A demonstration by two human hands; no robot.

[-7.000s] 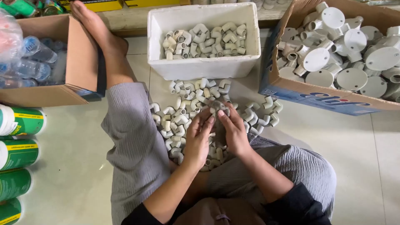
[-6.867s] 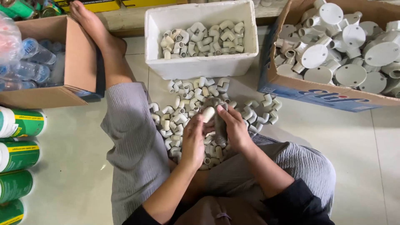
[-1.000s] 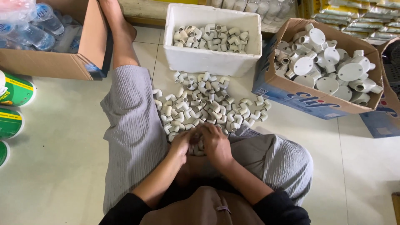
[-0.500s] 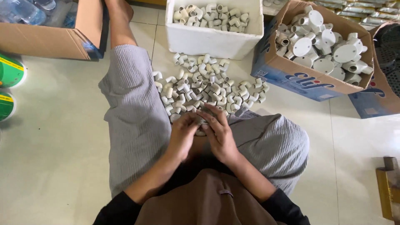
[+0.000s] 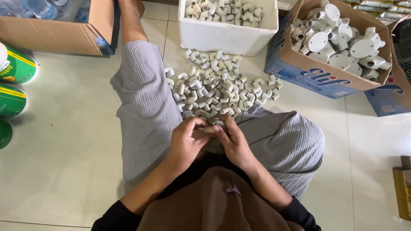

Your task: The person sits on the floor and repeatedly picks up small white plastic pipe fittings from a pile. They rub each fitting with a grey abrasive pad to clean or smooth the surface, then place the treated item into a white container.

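Fingers (image 5: 200,128) of both hands meet over the lap, closed around a small white pipe elbow (image 5: 209,128). The left hand (image 5: 186,143) pinches the fitting from one side, the right hand (image 5: 233,143) from the other; whether more than one piece is held cannot be told. Just ahead of the hands, between grey-trousered legs, lies a loose heap of white elbows (image 5: 216,87) on the tiled floor (image 5: 64,149). Beyond the heap stands a white foam box (image 5: 227,36), rectangular, filled with the same elbows. To its right, a brown carton with a blue printed side panel (image 5: 319,77) holds larger white round junction fittings (image 5: 342,40); a second blue carton (image 5: 391,98) touches it. At the upper left stands a plain brown cardboard box (image 5: 55,36), open-topped. Along the left edge lie green cylindrical cans with yellow-banded labels (image 5: 15,68), on their sides. The floor is pale, glossy tile.
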